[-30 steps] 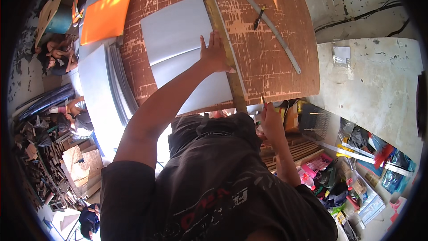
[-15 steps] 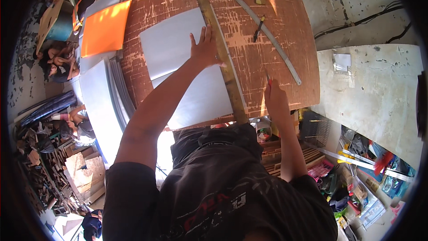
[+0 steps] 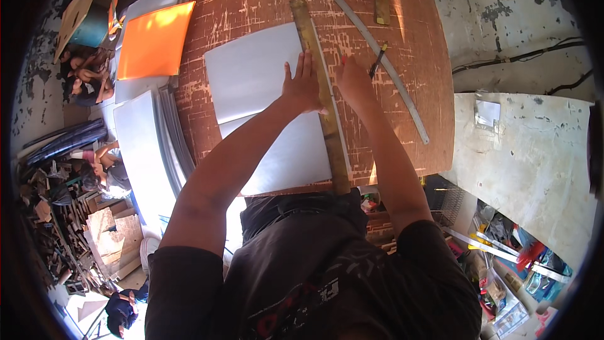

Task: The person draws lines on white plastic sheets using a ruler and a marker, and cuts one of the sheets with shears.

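My left hand point(image 3: 302, 88) lies flat with fingers spread, pressing on the grey sheet point(image 3: 251, 66) and the near side of a long, worn yellowish straightedge point(image 3: 336, 151). A narrow strip of pale sheet shows along the straightedge's right side. My right hand point(image 3: 355, 82) is closed round a slim red-handled cutter point(image 3: 344, 60), just right of the straightedge; its blade is hidden from view. The sheet, with a crease or seam across its middle, rests on a scored brown board point(image 3: 415, 50).
On the right of the board lie a metal ruler point(image 3: 406, 97) and a black-and-yellow tool point(image 3: 379, 60). Another straightedge point(image 3: 380, 0) is at the far edge. Left are an orange sheet point(image 3: 154, 41) and stacked grey sheets point(image 3: 141, 145). People point(image 3: 88, 85) sit at far left.
My right hand has moved up and left with the red-handled cutter, from the board's lower right to beside the straightedge. My left hand stays on the sheet. The view has shifted slightly.
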Motion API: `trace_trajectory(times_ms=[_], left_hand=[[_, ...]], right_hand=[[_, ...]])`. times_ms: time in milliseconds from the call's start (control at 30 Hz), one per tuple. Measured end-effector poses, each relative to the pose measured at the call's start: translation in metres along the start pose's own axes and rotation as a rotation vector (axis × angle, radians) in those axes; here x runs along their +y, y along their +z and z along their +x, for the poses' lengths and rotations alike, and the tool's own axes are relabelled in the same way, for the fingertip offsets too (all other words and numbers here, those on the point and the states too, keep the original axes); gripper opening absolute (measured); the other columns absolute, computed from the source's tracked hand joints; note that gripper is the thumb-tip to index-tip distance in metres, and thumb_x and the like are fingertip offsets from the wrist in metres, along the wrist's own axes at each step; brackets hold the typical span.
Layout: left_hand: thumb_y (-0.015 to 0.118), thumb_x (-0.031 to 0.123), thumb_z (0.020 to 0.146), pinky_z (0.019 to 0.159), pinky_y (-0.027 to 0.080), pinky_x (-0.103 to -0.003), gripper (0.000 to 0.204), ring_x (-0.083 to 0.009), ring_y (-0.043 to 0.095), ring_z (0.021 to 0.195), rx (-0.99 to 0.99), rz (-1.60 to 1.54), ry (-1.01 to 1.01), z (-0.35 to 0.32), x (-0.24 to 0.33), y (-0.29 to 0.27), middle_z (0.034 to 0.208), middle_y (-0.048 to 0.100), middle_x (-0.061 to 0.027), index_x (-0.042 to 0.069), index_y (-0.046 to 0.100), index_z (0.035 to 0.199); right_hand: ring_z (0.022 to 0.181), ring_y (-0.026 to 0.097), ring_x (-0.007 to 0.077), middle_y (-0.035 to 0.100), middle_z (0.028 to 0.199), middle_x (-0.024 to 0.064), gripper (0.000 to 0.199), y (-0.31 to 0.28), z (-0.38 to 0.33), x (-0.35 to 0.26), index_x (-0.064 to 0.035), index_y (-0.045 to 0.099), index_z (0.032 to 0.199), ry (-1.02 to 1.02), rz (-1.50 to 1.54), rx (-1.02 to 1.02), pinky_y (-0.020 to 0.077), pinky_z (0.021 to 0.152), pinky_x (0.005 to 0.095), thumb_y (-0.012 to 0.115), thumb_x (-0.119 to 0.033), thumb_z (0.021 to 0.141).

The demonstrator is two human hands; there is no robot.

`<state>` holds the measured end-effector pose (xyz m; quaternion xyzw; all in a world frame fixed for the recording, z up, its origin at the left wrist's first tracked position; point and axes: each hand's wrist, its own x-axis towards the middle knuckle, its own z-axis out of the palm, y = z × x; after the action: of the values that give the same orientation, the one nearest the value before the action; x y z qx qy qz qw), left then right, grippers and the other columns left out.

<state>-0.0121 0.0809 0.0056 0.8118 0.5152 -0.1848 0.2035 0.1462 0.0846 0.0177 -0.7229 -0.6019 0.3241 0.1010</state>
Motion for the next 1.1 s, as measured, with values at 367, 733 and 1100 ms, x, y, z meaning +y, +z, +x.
trace_trajectory(times_ms=[367, 733, 1100], left_hand=[[0.084, 0.061, 0.072, 0.125, 0.010, -0.062, 0.142, -0.0398, -0.008, 0.158, -0.057, 0.004, -0.040, 0.003, 0.004, -0.006, 0.168, -0.009, -0.0292, -0.010, -0.003, 0.159], [0.087, 0.057, 0.070, 0.125, 0.010, -0.063, 0.144, -0.0391, -0.007, 0.158, -0.009, -0.065, -0.031, 0.003, 0.002, 0.000, 0.169, -0.006, -0.0283, -0.010, -0.004, 0.159], [0.088, 0.056, 0.068, 0.124, 0.010, -0.065, 0.141, -0.0380, -0.008, 0.159, -0.003, -0.045, -0.024, 0.003, 0.000, -0.002, 0.169, -0.007, -0.0264, -0.009, 0.003, 0.160]], right_hand=[[0.102, 0.069, 0.0483, 0.070, 0.105, 0.0320, 0.038, 0.035, 0.106, -0.045, 0.0067, 0.059, 0.118, -0.076, -0.027, 0.100, 0.0554, 0.090, 0.0550, 0.049, -0.026, 0.101], [0.104, 0.069, 0.0470, 0.070, 0.108, 0.0328, 0.033, 0.044, 0.116, -0.048, 0.0080, 0.056, 0.117, -0.100, -0.081, 0.050, 0.0568, 0.090, 0.0529, 0.051, -0.019, 0.099], [0.108, 0.068, 0.0458, 0.069, 0.112, 0.0323, 0.037, 0.042, 0.083, -0.032, 0.0072, 0.057, 0.122, -0.105, -0.067, -0.014, 0.0544, 0.093, 0.0528, 0.054, -0.021, 0.099]])
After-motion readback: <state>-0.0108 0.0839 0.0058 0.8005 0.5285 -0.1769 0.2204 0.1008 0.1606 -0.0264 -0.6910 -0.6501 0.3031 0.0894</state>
